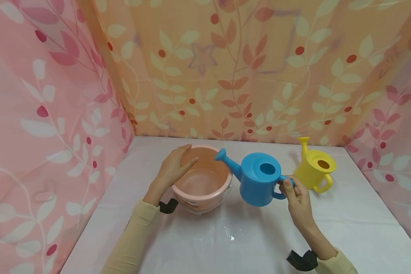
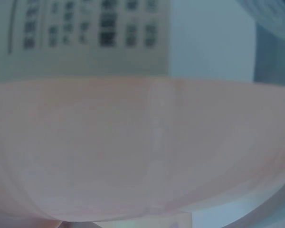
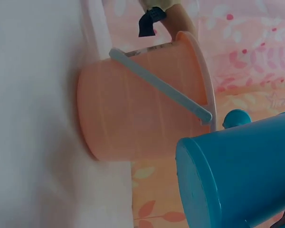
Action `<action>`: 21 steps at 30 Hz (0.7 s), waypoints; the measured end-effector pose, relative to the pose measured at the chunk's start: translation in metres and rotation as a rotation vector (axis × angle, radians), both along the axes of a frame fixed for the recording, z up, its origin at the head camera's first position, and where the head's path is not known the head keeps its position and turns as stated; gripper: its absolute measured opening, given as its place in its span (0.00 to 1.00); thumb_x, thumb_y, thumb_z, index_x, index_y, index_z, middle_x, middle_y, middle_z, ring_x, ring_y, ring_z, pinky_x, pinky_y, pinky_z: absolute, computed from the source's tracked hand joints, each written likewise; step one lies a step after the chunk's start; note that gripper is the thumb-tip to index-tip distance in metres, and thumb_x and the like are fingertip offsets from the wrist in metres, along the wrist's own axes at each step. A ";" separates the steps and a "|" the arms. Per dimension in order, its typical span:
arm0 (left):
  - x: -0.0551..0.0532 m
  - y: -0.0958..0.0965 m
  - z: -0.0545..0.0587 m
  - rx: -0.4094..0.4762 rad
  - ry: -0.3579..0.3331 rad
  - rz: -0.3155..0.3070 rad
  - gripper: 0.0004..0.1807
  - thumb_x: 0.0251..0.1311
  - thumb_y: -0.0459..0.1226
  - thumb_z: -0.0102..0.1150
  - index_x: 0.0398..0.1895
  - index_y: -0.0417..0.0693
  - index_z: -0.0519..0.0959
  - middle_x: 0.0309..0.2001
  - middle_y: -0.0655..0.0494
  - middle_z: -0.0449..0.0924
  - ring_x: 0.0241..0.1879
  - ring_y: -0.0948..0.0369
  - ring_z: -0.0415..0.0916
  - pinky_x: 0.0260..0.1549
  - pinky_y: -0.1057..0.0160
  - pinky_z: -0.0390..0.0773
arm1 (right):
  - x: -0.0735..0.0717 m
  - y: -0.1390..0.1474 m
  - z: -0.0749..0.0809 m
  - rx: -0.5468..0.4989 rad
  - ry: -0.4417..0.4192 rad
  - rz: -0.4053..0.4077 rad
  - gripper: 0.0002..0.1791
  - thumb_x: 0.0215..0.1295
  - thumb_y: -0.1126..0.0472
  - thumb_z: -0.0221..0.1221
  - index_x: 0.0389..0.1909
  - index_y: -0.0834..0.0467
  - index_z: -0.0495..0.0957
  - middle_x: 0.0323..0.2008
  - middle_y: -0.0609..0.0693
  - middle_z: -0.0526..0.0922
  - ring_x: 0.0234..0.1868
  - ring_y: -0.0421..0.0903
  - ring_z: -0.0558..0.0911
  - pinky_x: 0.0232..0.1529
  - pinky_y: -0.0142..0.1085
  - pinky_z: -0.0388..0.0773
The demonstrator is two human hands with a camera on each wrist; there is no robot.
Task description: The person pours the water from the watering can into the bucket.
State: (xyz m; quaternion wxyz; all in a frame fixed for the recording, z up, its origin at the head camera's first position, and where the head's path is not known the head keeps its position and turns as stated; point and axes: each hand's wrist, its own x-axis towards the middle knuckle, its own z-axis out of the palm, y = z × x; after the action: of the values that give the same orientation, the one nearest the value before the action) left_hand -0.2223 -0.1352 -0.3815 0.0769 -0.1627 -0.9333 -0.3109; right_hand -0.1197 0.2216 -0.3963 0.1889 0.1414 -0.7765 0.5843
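Spill threatened if right hand (image 1: 298, 201), gripping blue plastic watering can (image 1: 258, 186), poured past pink plastic bucket (image 1: 207, 204); unclenched left hand (image 1: 170, 167) touched rim (image 1: 198, 197).

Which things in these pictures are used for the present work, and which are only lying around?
In use, it seems:
blue watering can, held by its handle in the right grip
pink bucket, with the left grip at its rim

Only lying around:
yellow watering can, standing upright, seemingly untouched
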 end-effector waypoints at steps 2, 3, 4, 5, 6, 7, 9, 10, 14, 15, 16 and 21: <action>0.000 0.000 0.000 -0.003 0.002 -0.003 0.37 0.61 0.58 0.49 0.68 0.48 0.62 0.66 0.49 0.63 0.66 0.49 0.59 0.61 0.45 0.62 | -0.001 0.001 0.002 0.019 0.002 0.003 0.11 0.72 0.67 0.40 0.39 0.70 0.69 0.20 0.55 0.63 0.30 0.46 0.66 0.34 0.32 0.62; 0.000 0.000 0.000 -0.005 0.003 -0.004 0.37 0.61 0.58 0.49 0.68 0.47 0.62 0.66 0.49 0.63 0.66 0.49 0.59 0.61 0.45 0.62 | -0.002 0.001 0.003 0.024 -0.001 0.005 0.11 0.73 0.67 0.40 0.39 0.70 0.69 0.21 0.55 0.63 0.30 0.46 0.67 0.34 0.32 0.62; 0.000 0.000 0.000 -0.008 0.003 -0.003 0.37 0.61 0.58 0.49 0.68 0.48 0.62 0.66 0.49 0.63 0.66 0.49 0.59 0.61 0.45 0.62 | -0.002 0.001 0.005 0.032 -0.004 0.003 0.11 0.73 0.67 0.40 0.40 0.69 0.69 0.21 0.54 0.64 0.31 0.45 0.67 0.34 0.32 0.63; 0.000 0.000 0.000 -0.008 0.002 -0.003 0.37 0.61 0.58 0.49 0.68 0.47 0.62 0.66 0.49 0.63 0.66 0.49 0.59 0.61 0.45 0.62 | -0.003 0.001 0.006 0.041 -0.005 0.004 0.11 0.73 0.67 0.40 0.40 0.68 0.70 0.22 0.53 0.65 0.31 0.45 0.67 0.34 0.32 0.63; 0.000 0.000 0.000 -0.008 0.003 -0.004 0.36 0.61 0.58 0.49 0.68 0.47 0.62 0.66 0.49 0.63 0.66 0.49 0.59 0.61 0.45 0.62 | -0.004 0.001 0.008 0.050 -0.005 0.006 0.11 0.73 0.67 0.40 0.40 0.68 0.70 0.22 0.52 0.65 0.31 0.44 0.67 0.34 0.32 0.63; 0.000 0.000 0.000 -0.007 0.003 -0.003 0.36 0.61 0.57 0.49 0.68 0.47 0.62 0.66 0.49 0.63 0.66 0.49 0.59 0.61 0.45 0.62 | -0.004 0.001 0.010 0.057 -0.005 0.006 0.11 0.73 0.67 0.40 0.40 0.68 0.70 0.23 0.50 0.67 0.31 0.44 0.68 0.34 0.31 0.64; 0.000 0.000 0.000 -0.004 0.006 -0.003 0.36 0.61 0.57 0.50 0.67 0.47 0.62 0.66 0.49 0.63 0.66 0.50 0.59 0.61 0.46 0.62 | -0.006 0.001 0.015 0.067 -0.008 0.006 0.11 0.73 0.67 0.40 0.41 0.67 0.71 0.25 0.48 0.70 0.32 0.42 0.69 0.35 0.30 0.65; 0.000 0.000 0.001 -0.005 0.009 -0.003 0.36 0.61 0.56 0.50 0.67 0.47 0.62 0.66 0.49 0.63 0.66 0.50 0.59 0.62 0.46 0.62 | -0.007 0.001 0.017 0.073 -0.007 0.005 0.11 0.73 0.67 0.40 0.41 0.67 0.71 0.26 0.47 0.72 0.32 0.41 0.69 0.35 0.29 0.66; 0.000 0.000 0.001 -0.010 0.017 -0.001 0.36 0.61 0.57 0.50 0.67 0.47 0.62 0.66 0.49 0.63 0.65 0.50 0.60 0.62 0.46 0.62 | -0.009 0.002 0.024 0.093 -0.003 0.011 0.12 0.72 0.68 0.41 0.42 0.69 0.72 0.30 0.48 0.77 0.33 0.40 0.72 0.39 0.24 0.72; 0.000 0.000 0.001 -0.012 0.016 0.000 0.36 0.61 0.57 0.50 0.67 0.47 0.62 0.66 0.49 0.63 0.65 0.50 0.60 0.62 0.46 0.62 | -0.009 0.002 0.025 0.099 -0.006 0.012 0.12 0.72 0.68 0.41 0.42 0.69 0.72 0.31 0.48 0.78 0.34 0.40 0.72 0.40 0.24 0.73; 0.000 0.000 0.000 -0.014 0.015 0.001 0.36 0.61 0.57 0.50 0.67 0.47 0.62 0.66 0.49 0.63 0.65 0.50 0.60 0.62 0.46 0.62 | -0.009 0.002 0.026 0.106 -0.008 0.010 0.12 0.72 0.67 0.42 0.42 0.68 0.73 0.32 0.48 0.78 0.34 0.40 0.73 0.41 0.24 0.74; 0.000 0.000 0.000 -0.013 0.008 0.006 0.36 0.61 0.55 0.52 0.67 0.47 0.62 0.66 0.49 0.63 0.66 0.50 0.59 0.62 0.46 0.62 | -0.012 0.003 0.032 0.160 -0.021 -0.009 0.11 0.72 0.67 0.43 0.41 0.67 0.74 0.32 0.49 0.78 0.35 0.40 0.74 0.42 0.24 0.74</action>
State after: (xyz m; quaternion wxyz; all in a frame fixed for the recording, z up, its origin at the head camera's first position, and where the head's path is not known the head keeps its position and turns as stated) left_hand -0.2222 -0.1350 -0.3812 0.0805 -0.1616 -0.9355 -0.3038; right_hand -0.1312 0.2248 -0.3645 0.1715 0.1465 -0.8232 0.5210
